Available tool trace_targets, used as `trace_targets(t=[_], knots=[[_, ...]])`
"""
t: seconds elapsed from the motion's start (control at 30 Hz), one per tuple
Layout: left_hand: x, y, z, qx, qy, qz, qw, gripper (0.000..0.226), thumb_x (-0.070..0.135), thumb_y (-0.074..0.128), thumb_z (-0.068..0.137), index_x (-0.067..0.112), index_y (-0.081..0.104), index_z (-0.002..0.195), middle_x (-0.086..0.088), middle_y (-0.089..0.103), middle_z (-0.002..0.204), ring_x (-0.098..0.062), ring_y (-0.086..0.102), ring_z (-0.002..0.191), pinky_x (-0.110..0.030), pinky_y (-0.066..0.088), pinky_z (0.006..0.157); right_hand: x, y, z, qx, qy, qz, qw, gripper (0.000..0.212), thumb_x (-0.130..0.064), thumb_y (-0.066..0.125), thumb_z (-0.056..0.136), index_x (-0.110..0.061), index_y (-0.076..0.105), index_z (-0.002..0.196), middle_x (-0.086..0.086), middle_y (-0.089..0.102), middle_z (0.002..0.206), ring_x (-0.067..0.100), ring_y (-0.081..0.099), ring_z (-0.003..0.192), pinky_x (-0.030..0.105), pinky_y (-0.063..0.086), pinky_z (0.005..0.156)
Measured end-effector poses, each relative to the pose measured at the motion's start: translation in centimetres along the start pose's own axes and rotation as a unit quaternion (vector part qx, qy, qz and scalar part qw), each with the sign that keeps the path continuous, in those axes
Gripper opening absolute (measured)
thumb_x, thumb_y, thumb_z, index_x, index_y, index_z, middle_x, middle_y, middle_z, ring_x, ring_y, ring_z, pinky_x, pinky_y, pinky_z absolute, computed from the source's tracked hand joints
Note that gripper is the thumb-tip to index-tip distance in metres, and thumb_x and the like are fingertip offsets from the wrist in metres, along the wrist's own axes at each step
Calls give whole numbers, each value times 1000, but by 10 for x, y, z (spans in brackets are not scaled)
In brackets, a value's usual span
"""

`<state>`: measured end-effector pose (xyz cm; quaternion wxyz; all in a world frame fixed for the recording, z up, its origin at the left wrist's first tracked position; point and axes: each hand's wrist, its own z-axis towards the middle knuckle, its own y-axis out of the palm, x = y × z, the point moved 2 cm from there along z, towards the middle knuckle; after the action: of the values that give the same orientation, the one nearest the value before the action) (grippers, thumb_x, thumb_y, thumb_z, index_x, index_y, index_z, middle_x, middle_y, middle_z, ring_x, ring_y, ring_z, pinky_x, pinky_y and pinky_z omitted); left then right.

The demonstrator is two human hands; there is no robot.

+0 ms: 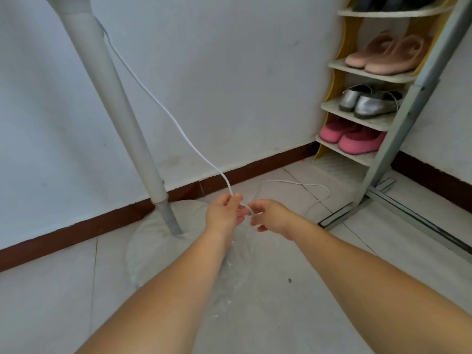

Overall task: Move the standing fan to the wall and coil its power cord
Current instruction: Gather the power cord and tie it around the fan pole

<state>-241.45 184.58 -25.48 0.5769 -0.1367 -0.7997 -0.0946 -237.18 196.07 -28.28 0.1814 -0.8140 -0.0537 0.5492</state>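
The standing fan's grey pole (120, 103) rises from its round white base (150, 236), which sits on the floor close to the wall. A thin white power cord (163, 111) runs down from the top of the pole to my hands. My left hand (224, 212) pinches the cord between fingers and thumb. My right hand (268, 217) holds the same cord just to the right. Beyond my right hand the cord lies in a loose loop on the floor (316, 190). The fan's head is out of view.
A corner shoe rack (367, 77) with several pairs of shoes stands at the right. A grey metal frame (408, 118) leans in front of it, its foot on the tiles. A dark red skirting board (102, 223) runs along the white wall.
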Motion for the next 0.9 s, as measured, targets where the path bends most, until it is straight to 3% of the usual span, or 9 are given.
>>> trace_targets(t=[0.07, 0.13, 0.27, 0.33, 0.4, 0.5, 0.57, 0.73, 0.9], knots=[[1, 2, 0, 7, 11, -43, 999, 24, 19, 45, 98, 15, 58, 78, -7, 60, 76, -15, 64, 67, -18, 56, 58, 12, 3, 2, -4, 10, -47, 999, 25, -3, 49, 89, -14, 61, 109, 0, 57, 90, 16, 55, 83, 27, 49, 70], [-2, 3, 1, 35, 15, -96, 995, 24, 21, 43, 99, 10, 59, 83, -7, 59, 75, -14, 63, 67, -20, 56, 63, 26, 6, 3, 4, 36, -92, 995, 19, -12, 49, 92, -9, 62, 105, 3, 57, 89, 19, 55, 83, 33, 51, 76], [-23, 4, 8, 91, -34, -128, 987, 35, 16, 45, 98, -1, 49, 128, -11, 59, 94, -16, 61, 80, -27, 51, 84, 49, 3, 7, 48, 49, -200, 977, 24, -16, 47, 93, -3, 62, 80, 10, 57, 80, 24, 54, 80, 33, 49, 74], [-36, 9, 10, 61, -93, -73, 991, 41, 14, 49, 95, 0, 44, 133, -9, 57, 93, -15, 56, 78, -27, 50, 77, 55, 1, 11, 50, 47, -73, 995, 19, 1, 50, 89, 2, 64, 102, 15, 58, 92, 27, 58, 81, 31, 55, 73], [-49, 22, 12, 15, -135, -18, 991, 36, 14, 51, 93, -1, 51, 126, -5, 54, 82, -14, 54, 75, -27, 49, 67, 63, -7, 16, 55, 60, 66, 994, 35, 12, 46, 87, 3, 54, 120, 18, 53, 107, 29, 60, 84, 25, 55, 68], [-59, 40, 15, -13, -165, 25, 986, 21, 24, 45, 96, 9, 54, 108, -2, 54, 80, -19, 56, 85, -34, 50, 78, 78, -25, 28, 104, 68, -70, 990, 39, 3, 47, 90, -4, 51, 128, 15, 52, 131, 31, 56, 112, 38, 46, 97], [-63, 54, 21, -17, -171, 41, 984, 21, 31, 41, 98, 14, 52, 104, -4, 55, 89, -22, 55, 93, -36, 49, 86, 95, -38, 39, 81, 97, -207, 970, 43, -4, 44, 93, -9, 44, 135, 11, 45, 142, 28, 45, 127, 35, 35, 107], [-73, 78, 44, -6, -136, 102, 985, 42, 35, 36, 99, 11, 45, 132, -9, 53, 118, -24, 52, 101, -43, 43, 104, 145, -56, 54, 83, 151, -268, 948, 45, -5, 42, 94, -12, 40, 138, 13, 38, 144, 29, 41, 127, 34, 37, 105], [-83, 83, 59, 51, -153, 194, 968, 45, 27, 27, 101, -3, 45, 131, -25, 50, 133, -38, 49, 122, -43, 43, 104, 182, -63, 79, 120, 142, -279, 942, 42, 0, 41, 91, -5, 47, 132, 17, 33, 145, 30, 39, 127, 33, 35, 103]])
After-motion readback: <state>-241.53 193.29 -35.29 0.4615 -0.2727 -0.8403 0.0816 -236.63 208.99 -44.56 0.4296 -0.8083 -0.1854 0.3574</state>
